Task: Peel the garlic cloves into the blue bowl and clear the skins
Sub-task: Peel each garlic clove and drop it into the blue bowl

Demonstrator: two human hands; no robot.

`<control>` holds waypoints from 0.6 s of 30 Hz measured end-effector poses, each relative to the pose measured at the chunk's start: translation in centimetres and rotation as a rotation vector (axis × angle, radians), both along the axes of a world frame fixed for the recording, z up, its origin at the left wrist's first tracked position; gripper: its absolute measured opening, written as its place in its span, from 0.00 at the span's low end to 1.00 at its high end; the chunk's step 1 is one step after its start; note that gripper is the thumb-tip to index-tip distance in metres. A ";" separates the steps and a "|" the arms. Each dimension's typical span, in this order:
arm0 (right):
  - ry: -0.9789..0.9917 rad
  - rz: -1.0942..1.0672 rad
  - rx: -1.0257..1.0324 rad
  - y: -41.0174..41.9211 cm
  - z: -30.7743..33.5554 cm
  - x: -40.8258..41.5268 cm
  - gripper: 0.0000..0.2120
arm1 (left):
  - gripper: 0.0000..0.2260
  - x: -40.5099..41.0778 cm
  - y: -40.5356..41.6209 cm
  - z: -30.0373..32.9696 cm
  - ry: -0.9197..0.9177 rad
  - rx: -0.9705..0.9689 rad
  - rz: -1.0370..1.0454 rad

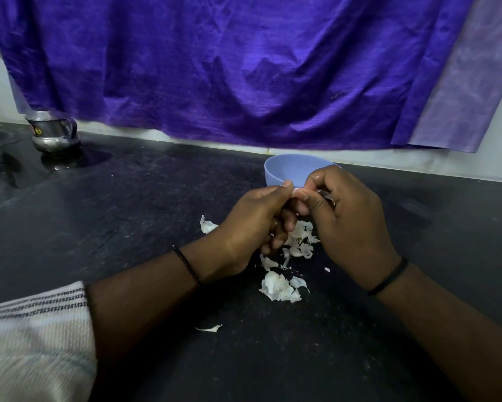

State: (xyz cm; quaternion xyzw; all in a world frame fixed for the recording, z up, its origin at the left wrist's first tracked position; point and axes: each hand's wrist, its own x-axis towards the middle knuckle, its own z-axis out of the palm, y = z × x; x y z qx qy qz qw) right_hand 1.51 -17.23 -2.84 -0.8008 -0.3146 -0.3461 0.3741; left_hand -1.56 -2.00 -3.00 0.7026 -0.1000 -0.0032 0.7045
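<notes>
Both hands, left hand (252,221) and right hand (351,219), pinch one garlic clove (297,192).

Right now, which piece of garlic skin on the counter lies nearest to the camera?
The thin skin sliver, lying alone on the dark counter below the left forearm; the other skins cluster farther back, under the hands.

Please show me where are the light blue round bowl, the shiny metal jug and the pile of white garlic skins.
light blue round bowl (275,172): head view, left outer wall.
shiny metal jug (51,134): head view, middle of body.
pile of white garlic skins (278,287): head view, largest near clump.
</notes>
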 end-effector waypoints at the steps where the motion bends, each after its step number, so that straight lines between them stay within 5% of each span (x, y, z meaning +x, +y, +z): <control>1: 0.004 0.008 0.006 -0.1 0.0 0.0 0.07 | 0.17 0.1 0.1 -0.1 -0.008 0.000 0.004; 4: -0.005 0.015 0.023 -0.3 0.3 0.0 0.06 | 0.08 0.3 0.4 -0.1 -0.051 -0.008 0.024; 18: 0.173 0.109 0.165 -0.3 0.3 0.0 0.04 | 0.04 0.6 1.0 0.2 -0.169 -0.100 0.055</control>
